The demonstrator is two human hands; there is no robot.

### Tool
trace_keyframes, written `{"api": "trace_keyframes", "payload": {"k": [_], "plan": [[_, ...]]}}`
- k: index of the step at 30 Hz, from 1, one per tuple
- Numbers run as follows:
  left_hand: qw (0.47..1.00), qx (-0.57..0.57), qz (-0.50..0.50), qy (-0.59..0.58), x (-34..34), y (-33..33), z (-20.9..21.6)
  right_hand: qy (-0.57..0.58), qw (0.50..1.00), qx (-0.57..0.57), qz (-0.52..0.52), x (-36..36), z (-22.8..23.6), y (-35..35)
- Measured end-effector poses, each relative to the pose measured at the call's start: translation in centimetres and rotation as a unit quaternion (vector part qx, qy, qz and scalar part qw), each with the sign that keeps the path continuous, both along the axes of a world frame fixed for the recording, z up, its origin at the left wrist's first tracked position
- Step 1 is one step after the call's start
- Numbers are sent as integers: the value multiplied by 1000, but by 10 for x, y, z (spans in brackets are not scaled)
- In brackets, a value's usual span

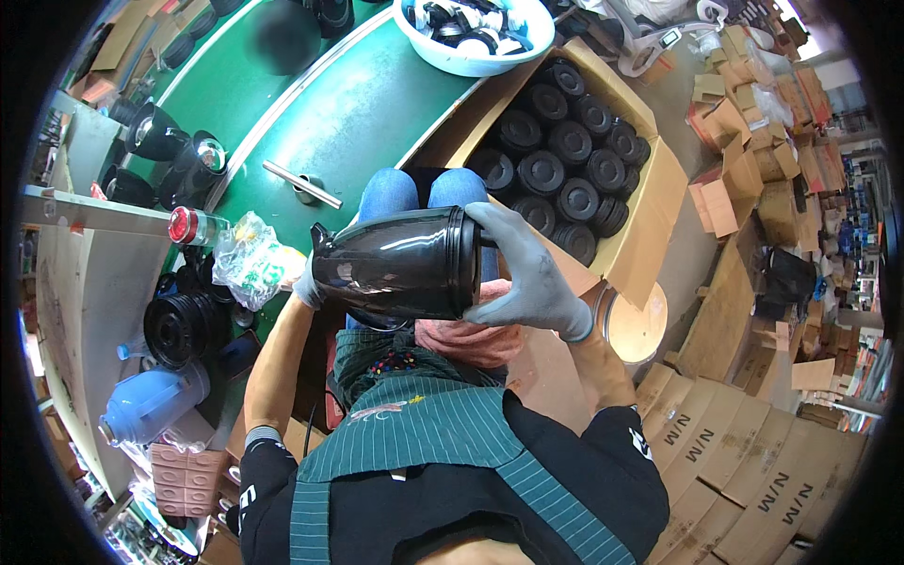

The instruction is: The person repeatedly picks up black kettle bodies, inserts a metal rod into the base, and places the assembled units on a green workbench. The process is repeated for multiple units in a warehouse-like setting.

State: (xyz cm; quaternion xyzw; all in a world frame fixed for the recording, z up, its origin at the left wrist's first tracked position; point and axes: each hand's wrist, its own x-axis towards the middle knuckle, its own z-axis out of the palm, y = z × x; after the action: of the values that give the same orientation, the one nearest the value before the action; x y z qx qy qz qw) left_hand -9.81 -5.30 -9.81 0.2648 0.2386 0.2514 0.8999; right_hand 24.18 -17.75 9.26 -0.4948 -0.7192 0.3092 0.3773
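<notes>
A glossy black thermos jug (395, 264) lies on its side above my lap, its spout end to the left and its ringed base end to the right. My right hand (537, 278), in a grey glove, spreads round the base end with thumb and fingers on its rim. At the spout end my left hand (308, 287), gloved too, grips the jug; most of its fingers are hidden behind it. Below the jug a pink cloth (471, 337) rests on my lap.
Right of my knees, an open carton (650, 202) holds several round black parts. A light blue basin (452, 62) of small parts stands ahead. On the green table (348, 104) lies a metal rod (299, 183), with a plastic bag (254, 259) nearby. A round stool (636, 325) sits at right.
</notes>
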Motion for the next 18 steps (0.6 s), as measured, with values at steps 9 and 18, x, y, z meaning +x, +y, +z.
{"api": "trace_keyframes", "payload": {"k": [9,18], "plan": [[998,8,54,31,-14,15,-17,26,998,-53,-25,14,27,15],[984,-173,27,-16,-5,27,5,-37,996,79,26,11,29,24]]}}
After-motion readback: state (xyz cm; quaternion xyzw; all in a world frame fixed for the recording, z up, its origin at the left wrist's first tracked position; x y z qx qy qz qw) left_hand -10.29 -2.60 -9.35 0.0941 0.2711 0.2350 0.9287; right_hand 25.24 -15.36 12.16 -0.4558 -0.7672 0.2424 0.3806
